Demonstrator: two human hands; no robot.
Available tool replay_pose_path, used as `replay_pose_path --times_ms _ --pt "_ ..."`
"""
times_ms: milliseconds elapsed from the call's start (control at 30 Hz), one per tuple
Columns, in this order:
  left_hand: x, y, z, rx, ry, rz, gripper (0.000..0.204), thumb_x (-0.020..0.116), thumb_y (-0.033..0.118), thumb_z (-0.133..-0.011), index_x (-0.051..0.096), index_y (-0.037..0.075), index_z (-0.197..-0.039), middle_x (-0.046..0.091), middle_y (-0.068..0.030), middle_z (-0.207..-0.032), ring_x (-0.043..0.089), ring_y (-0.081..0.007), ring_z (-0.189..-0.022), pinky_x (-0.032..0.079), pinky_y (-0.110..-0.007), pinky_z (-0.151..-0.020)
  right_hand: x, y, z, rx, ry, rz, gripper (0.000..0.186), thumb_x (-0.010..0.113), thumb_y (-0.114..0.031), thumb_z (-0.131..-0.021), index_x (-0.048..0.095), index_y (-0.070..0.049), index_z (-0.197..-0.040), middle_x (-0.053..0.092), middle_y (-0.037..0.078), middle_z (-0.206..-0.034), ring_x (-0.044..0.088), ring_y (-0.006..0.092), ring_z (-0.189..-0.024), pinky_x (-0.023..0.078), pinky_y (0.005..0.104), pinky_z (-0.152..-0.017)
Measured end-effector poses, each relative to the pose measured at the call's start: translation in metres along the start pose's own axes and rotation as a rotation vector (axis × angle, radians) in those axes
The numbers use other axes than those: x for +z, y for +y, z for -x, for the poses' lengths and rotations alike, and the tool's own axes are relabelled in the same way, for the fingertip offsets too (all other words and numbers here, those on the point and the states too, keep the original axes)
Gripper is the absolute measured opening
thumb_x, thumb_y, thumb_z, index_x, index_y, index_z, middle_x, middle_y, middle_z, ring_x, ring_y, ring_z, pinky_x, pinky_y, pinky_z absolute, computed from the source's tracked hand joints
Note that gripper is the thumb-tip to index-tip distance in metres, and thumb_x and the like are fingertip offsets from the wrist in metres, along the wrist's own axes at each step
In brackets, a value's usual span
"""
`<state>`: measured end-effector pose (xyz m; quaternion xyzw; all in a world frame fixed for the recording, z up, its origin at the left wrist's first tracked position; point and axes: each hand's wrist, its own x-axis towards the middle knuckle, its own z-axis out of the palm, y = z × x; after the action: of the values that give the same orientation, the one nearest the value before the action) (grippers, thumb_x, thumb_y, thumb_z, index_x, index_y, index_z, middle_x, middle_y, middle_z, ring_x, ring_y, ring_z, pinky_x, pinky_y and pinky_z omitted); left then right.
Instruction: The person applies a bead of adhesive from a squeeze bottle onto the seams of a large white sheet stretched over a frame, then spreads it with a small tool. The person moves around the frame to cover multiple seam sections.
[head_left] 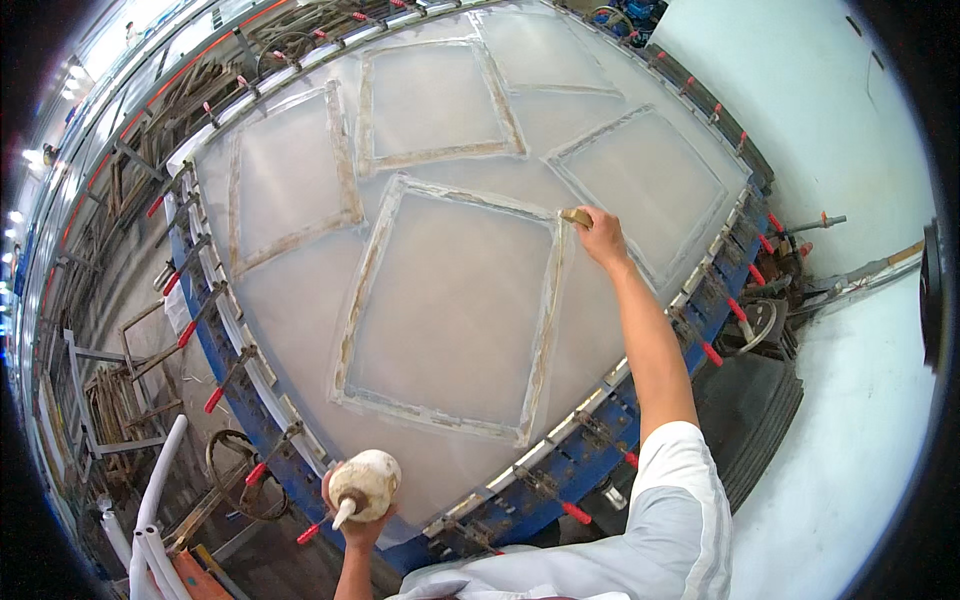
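Note:
My left hand [366, 532] is closed around a dirty white squeeze bottle [372, 474] with a pointed nozzle, near the front edge of the stretching table. With my arm stretched out, my right hand [602, 238] grips a small tan brush-like tool [575, 216]. Its tip is at the far right corner of the middle rectangular frame [548, 320]; whether it touches cannot be made out. That frame shows through a pale translucent mesh [450, 300] drawn across the table. Whitish and brown smears run along its bars.
More frames [435, 157] show through the mesh on the far side. Clamps with red handles [215, 398] line the blue table's edges. Racks of bars [115, 410] and white tubes [160, 480] stand at left. A pale wall [850, 420] rises at right, beside stacked dark sheets [765, 420].

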<state>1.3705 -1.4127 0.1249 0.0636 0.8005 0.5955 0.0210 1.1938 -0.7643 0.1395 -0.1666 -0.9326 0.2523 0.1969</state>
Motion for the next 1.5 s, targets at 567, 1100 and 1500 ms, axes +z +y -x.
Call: replay_pose_path --times_ms 567,1100,1500 --pt "0.011 -0.054 0.012 0.064 0.087 0.086 0.134 0.097 0.060 -0.049 0.023 0.010 -0.148 0.042 -0.0175 -0.147 0.046 -0.0344 -0.135 0.042 -0.052 -0.114 0.014 0.012 -0.033 -0.066 -0.082 0.093 0.019 0.067 -0.004 -0.085 0.072 -0.007 -0.103 0.072 0.017 -0.091 0.069 0.0382 -0.088 0.054 0.0443 -0.076" --pt "0.000 -0.081 -0.001 0.233 0.132 0.102 0.126 0.104 0.045 -0.040 0.043 0.006 -0.143 0.056 -0.0198 -0.140 0.060 -0.0327 -0.125 0.051 -0.049 -0.107 0.007 -0.036 0.071 0.054 -0.241 0.045 0.021 0.063 -0.005 -0.083 0.070 -0.005 -0.103 0.069 0.023 -0.087 0.068 0.0425 -0.087 0.054 0.0513 -0.078" --pt "-0.007 -0.075 -0.004 0.266 -0.036 -0.023 0.120 0.095 0.054 -0.058 0.028 0.012 -0.148 0.043 -0.0175 -0.148 0.048 -0.0353 -0.134 0.041 -0.051 -0.114 0.014 -0.111 0.262 0.004 -0.160 0.162 0.023 0.070 -0.010 -0.085 0.066 -0.003 -0.106 0.063 0.018 -0.093 0.064 0.0402 -0.088 0.053 0.0489 -0.078"
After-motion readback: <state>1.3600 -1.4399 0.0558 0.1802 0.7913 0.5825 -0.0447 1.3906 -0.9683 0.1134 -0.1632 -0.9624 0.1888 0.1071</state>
